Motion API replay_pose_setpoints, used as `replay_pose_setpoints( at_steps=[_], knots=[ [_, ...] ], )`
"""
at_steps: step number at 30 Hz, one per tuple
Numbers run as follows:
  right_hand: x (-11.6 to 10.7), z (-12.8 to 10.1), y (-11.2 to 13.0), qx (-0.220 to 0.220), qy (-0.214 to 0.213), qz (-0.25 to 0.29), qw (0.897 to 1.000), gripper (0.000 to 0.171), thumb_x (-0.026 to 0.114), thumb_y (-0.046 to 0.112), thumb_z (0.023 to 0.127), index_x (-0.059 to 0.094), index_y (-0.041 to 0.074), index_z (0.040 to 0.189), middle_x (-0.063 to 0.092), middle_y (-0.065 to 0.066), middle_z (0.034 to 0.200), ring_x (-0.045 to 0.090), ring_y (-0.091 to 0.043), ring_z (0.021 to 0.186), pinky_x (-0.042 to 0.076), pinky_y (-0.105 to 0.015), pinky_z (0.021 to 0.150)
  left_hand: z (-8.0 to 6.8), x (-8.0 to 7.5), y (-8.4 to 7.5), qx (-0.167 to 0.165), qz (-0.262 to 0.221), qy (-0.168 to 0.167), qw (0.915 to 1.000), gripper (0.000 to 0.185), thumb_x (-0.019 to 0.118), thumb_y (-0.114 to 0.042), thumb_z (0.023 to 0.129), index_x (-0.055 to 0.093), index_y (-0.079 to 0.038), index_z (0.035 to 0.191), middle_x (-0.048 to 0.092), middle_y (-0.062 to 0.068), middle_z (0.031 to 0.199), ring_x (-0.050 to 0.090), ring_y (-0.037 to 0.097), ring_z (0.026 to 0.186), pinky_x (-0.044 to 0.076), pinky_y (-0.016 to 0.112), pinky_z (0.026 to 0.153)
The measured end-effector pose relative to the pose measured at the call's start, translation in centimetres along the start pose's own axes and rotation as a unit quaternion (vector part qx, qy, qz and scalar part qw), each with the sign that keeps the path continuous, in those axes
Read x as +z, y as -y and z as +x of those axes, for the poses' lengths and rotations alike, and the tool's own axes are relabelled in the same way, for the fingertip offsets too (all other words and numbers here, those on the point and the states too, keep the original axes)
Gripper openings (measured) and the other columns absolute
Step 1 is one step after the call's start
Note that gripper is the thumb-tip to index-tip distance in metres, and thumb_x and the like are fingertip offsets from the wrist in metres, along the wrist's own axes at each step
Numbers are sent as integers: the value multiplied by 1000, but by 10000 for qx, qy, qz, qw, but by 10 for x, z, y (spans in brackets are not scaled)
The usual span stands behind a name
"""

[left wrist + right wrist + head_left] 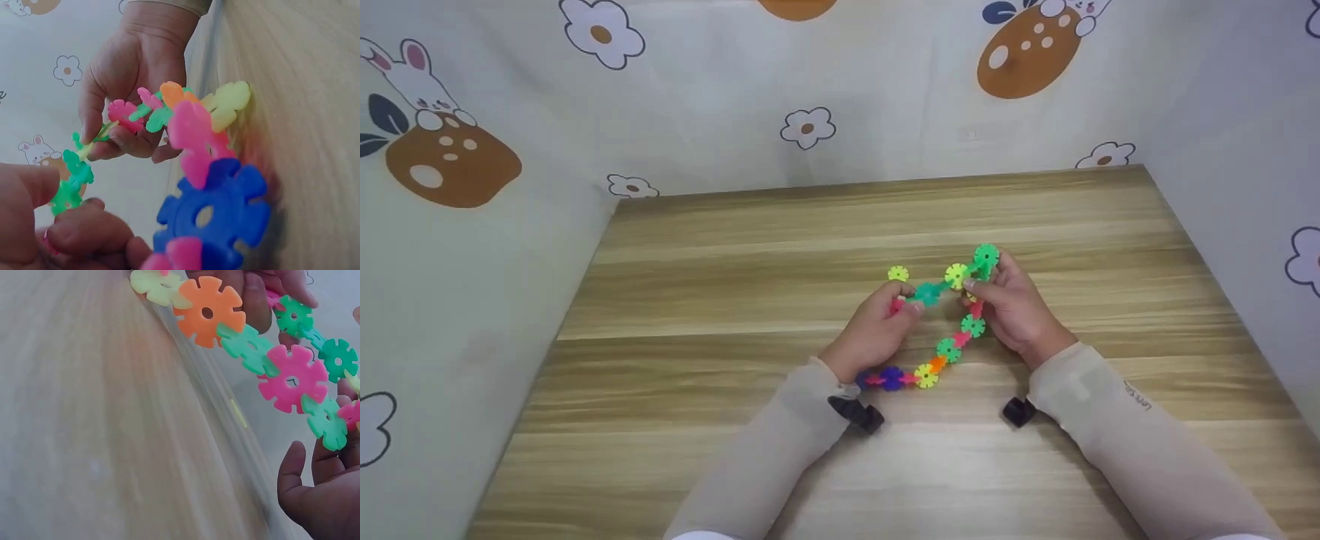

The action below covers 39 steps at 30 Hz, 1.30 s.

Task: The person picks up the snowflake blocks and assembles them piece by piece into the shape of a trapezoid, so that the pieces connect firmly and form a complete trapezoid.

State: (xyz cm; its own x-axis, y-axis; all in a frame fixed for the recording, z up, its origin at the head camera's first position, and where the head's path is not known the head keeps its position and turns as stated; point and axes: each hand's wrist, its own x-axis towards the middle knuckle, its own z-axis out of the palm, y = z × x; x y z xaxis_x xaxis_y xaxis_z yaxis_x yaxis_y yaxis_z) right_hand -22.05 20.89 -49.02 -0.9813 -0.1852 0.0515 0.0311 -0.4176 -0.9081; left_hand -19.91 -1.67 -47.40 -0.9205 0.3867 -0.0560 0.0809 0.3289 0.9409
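Left hand (877, 330) and right hand (1012, 304) pinch disc chain (949, 349) above table (697, 300), fingers curled. Chain looks light, stiff plastic, joints likely pop apart; grip discs beside joint.

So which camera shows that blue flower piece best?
The left wrist view: the blue flower piece fills the foreground, notches and centre hole clear. The head view shows it tiny by the left sleeve; the right wrist view misses it.

Chain of flower-shaped plastic discs (949, 346): green, yellow, pink, orange, blue, interlocked edge to edge; upper end raised, lower end trailing onto worktop (735, 300). Loose yellow disc (898, 274) lies flat nearby.
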Motion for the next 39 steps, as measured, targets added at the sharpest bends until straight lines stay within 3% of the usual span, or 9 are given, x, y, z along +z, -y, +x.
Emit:
replay_pose_setpoints(
  at_steps=[4,8,12,15,17,25,28,31,39],
  knots=[
    [-1,-1,1,-25,64,3,10000,30,57,-7,91,42,4,115,63,-3,85,60,-18,67,53,-32,70,1,1,-3,-26,81,16,10000,26,51,-32,99,53,-16,119,42,-4,65,41,12,54,37,27,52],
    [-5,1,2,86,-186,-16,9998,30,57,-5,91,45,10,114,63,-2,83,59,-18,65,53,-32,70,2,-2,-2,-117,40,393,9992,32,50,-34,100,52,-14,125,54,2,76,52,17,62,45,29,60],
    [-11,3,2,256,-475,14,9985,29,55,-2,93,43,5,118,62,-2,81,57,-17,61,52,-31,66,7,-8,3,-88,143,460,9988,42,43,-27,101,46,-11,139,60,7,116,60,21,99,48,36,88],
    [-15,4,1,388,-479,128,9980,25,52,-1,95,41,4,116,58,-3,79,54,-16,59,51,-31,63,12,-13,10,-148,353,320,9988,52,41,-17,94,41,-13,146,48,5,142,44,19,129,35,38,107],
    [-16,5,1,451,-448,157,9979,24,52,-2,95,41,4,115,56,-4,80,53,-16,58,50,-31,62,14,-16,14,-265,403,280,9984,61,43,-14,88,38,-16,148,42,4,148,37,17,133,29,38,110],
    [-16,6,-1,477,-493,-182,9975,28,58,3,93,45,6,118,58,-3,87,54,-15,62,51,-27,60,17,-22,19,-563,706,440,9949,62,45,-17,89,34,-20,151,42,-2,149,42,13,131,26,34,112],
    [-16,6,-1,472,-457,-127,9978,28,59,3,93,46,8,118,59,-3,86,54,-15,62,51,-28,60,17,-22,18,-564,754,449,9945,56,41,-18,93,37,-16,149,51,-2,140,59,17,101,39,35,100],
    [-17,6,-1,458,-407,-106,9981,29,59,3,93,45,5,119,59,-4,86,54,-15,62,51,-28,61,17,-22,19,-525,670,375,9957,52,41,-17,94,40,-13,146,55,2,132,61,19,78,46,36,86],
    [-16,5,-1,528,-365,-85,9979,39,60,4,93,39,-2,125,60,-4,85,54,-15,61,50,-28,61,14,-23,19,-430,672,676,9945,51,42,-16,94,43,-18,145,51,-3,140,59,18,87,42,36,97]
  ],
)
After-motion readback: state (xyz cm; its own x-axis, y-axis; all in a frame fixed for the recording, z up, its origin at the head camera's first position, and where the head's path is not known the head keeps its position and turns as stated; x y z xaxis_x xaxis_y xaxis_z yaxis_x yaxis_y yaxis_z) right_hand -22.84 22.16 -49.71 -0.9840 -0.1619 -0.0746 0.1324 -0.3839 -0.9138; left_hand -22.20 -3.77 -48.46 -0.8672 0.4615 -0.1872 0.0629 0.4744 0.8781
